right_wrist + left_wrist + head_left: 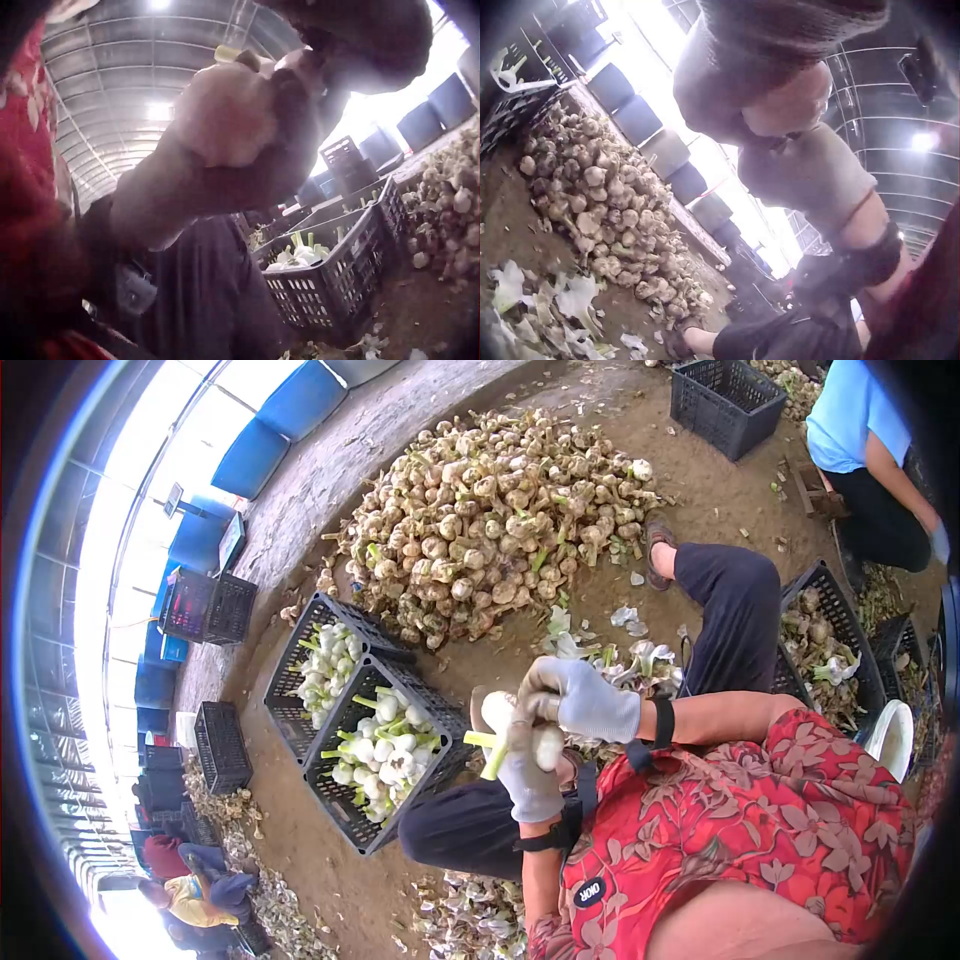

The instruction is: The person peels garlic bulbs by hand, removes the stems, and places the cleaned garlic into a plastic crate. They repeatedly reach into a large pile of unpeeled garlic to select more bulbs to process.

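Two peeled white garlic bulbs with cut green stems are at the gloved hands. My left hand [530, 780] grips the lower bulb [548, 748]; a green stem [494, 758] sticks out beside its fingers. The other bulb [497, 711] lies by the fingertips of both hands. My right hand [592, 700] has its fingers curled and pinches at the garlic from above. In the right wrist view, the left hand [217, 180] wraps a large bulb [223, 112]. In the left wrist view, the right hand [810, 180] meets a pale bulb [791, 101]; its fingertips are partly hidden.
A heap of unpeeled garlic [480, 520] lies ahead. Two black crates [325, 785] hold peeled garlic beside the left knee. Another crate [870, 650] stands to the right. Loose peels [650, 660] lie on the ground; a person in light blue [860, 420] sits at upper right.
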Motion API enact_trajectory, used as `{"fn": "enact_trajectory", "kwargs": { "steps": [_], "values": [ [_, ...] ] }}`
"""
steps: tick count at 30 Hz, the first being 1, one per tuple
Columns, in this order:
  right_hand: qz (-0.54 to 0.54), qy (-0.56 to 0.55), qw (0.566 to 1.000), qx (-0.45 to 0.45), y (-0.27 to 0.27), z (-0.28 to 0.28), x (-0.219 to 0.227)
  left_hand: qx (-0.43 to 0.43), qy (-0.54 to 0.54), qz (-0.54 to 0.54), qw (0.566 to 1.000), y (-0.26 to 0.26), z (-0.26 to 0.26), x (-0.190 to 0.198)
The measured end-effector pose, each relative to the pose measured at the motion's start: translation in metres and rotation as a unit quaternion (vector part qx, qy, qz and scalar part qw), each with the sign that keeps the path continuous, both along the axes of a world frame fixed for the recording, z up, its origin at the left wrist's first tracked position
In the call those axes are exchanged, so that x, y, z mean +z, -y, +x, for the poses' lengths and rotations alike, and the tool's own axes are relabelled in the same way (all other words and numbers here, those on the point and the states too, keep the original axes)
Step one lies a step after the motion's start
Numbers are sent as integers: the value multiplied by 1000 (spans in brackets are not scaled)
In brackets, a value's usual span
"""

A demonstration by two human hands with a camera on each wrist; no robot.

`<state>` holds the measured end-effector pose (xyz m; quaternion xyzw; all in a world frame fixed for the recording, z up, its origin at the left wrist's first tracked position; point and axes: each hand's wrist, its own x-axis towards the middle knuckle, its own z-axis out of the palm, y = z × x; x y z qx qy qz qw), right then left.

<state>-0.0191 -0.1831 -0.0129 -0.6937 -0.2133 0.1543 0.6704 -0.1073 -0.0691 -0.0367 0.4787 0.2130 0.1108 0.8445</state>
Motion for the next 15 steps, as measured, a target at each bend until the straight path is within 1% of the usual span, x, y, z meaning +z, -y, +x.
{"fn": "enact_trajectory", "kwargs": {
  "steps": [1,3,4,5,7,8,10,11,13,14,15],
  "values": [
    [-31,132,991,-5,-1,-3,-5,11,-4,-5,1000,-2,-1,1],
    [-45,155,986,-32,2,7,-7,36,38,-36,998,4,-5,10],
    [-53,166,984,-47,4,16,-9,48,46,-36,997,6,-2,9],
    [-57,59,994,-69,4,28,-15,31,51,-28,998,4,-5,8],
    [-128,-36,988,-83,9,47,-12,-3,67,-14,998,1,-5,7],
    [-116,12,992,-45,11,45,-11,-6,74,4,997,2,-4,8],
    [-89,108,990,31,15,38,-5,-7,67,-27,997,-5,-6,-4],
    [-106,131,985,48,15,31,0,-9,63,-43,997,-7,-6,-9],
    [-141,173,971,81,10,13,10,27,46,-30,998,2,1,0],
    [-157,150,975,48,6,7,12,45,38,-23,998,6,3,5],
    [-143,146,977,58,7,9,11,38,29,17,999,7,3,7]
  ]
}}
